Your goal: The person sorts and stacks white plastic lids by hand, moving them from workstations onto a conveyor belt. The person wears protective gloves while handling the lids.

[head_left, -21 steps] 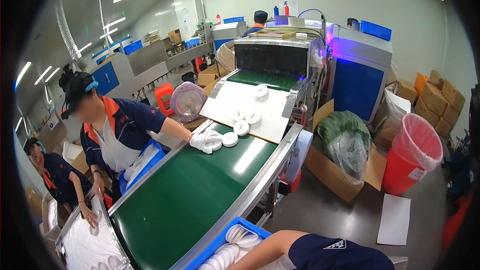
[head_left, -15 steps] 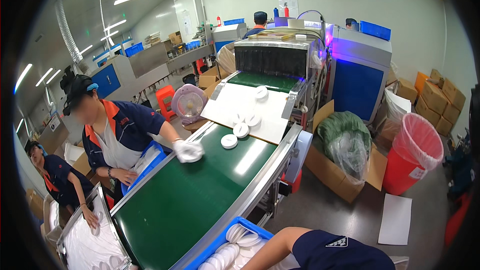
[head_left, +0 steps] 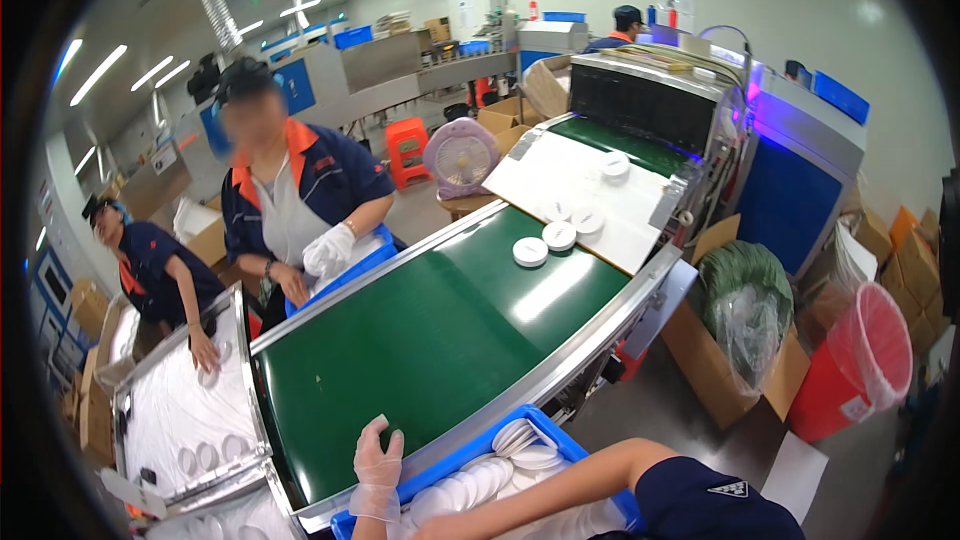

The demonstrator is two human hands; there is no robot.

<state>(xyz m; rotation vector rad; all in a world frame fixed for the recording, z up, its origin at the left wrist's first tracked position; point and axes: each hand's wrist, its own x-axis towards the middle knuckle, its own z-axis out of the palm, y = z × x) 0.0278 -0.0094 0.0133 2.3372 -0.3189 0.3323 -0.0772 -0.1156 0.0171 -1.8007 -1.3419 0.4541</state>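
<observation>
My left hand, in a thin see-through glove, is raised over the near edge of the green conveyor belt. Its thumb and fingers are apart, with nothing seen between them. Beside it, a blue bin holds many round white discs, some standing on edge in rows. My right forearm reaches across this bin from the right; the hand itself lies beyond the lower edge. Farther up, several white discs sit at the start of the belt and on a white sloping board.
Across the belt, a co-worker has a white-gloved hand at another blue bin. Another co-worker touches discs on a lined tray. A machine stands behind the board; a carton and red bin stand right.
My view has swung left, and my left hand has come into sight at the belt's near edge. The co-worker's gloved hand has drawn back from the belt to their blue bin.
</observation>
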